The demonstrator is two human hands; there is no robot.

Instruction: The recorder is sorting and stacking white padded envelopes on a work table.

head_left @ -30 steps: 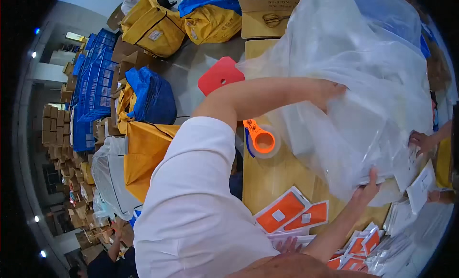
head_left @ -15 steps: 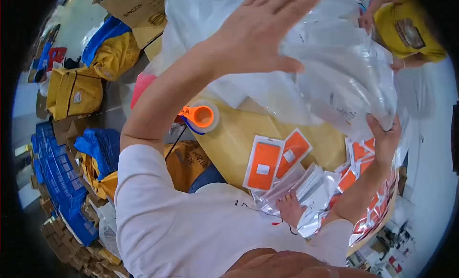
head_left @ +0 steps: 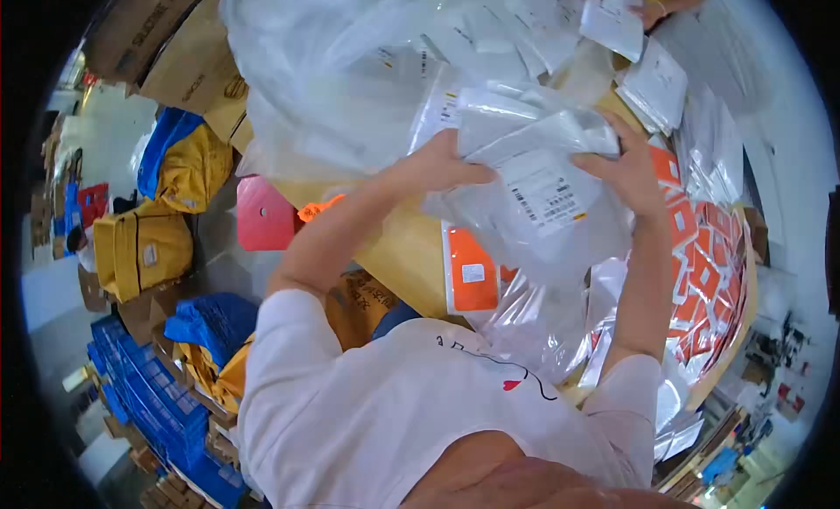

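My left hand (head_left: 451, 163) and my right hand (head_left: 626, 163) grip a bundle of clear plastic packets (head_left: 569, 137) from its two sides, thumbs on top. A white printed label (head_left: 547, 194) shows through the loose clear plastic hanging below the bundle. Just beneath, on the tan tabletop, lies an orange card in a clear pouch (head_left: 471, 268), with crumpled clear pouches (head_left: 538, 321) beside it. A large sheet of clear plastic (head_left: 306, 98) spreads beyond my left hand. White labelled packets (head_left: 499, 41) lie over its far right part.
At the far right a co-worker's hand (head_left: 652, 12) holds a white packet (head_left: 611, 23). Many orange pouches (head_left: 709, 273) fill the right side. A pink plastic piece (head_left: 265, 213) and an orange tape holder (head_left: 319, 207) are left of my forearm. Yellow bags (head_left: 144, 246) stand farther left.
My raised, spread left hand has come down onto the bundle. My right hand has moved left and up, from the large plastic's edge to the bundle. Labelled packets now show at the far side.
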